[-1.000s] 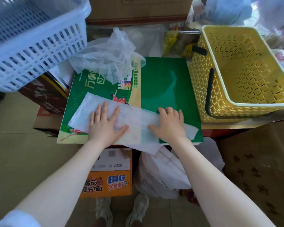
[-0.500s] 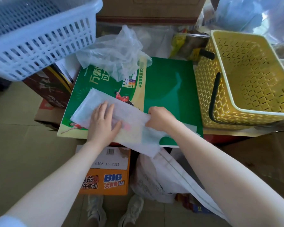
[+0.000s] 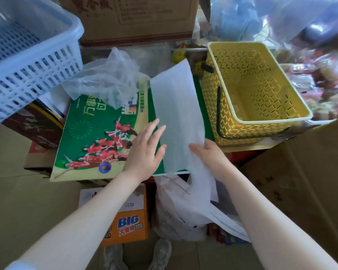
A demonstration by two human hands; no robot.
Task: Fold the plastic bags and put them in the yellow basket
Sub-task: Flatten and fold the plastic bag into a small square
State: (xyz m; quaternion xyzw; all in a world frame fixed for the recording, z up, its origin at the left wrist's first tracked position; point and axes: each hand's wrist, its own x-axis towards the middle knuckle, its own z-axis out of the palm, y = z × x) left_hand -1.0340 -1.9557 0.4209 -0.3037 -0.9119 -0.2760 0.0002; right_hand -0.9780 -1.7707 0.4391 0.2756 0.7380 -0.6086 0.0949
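Since a second ago the folded plastic bag (image 3: 176,117) swung lengthwise, pointing away; right hand (image 3: 209,152) pinches its near end, left hand (image 3: 146,151) spread flat alongside, yellow basket (image 3: 261,117) just right.

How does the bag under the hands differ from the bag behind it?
The flat bag is smoothed into a long white strip; the crumpled bag is a loose, clear heap.
The flat bag is held, the right hand pinching its near end and the left hand open at its edge; nobody touches the crumpled bag.
The flat bag lies next to the yellow basket; the crumpled bag sits farther left.
Both rest on the green box, outside the basket.
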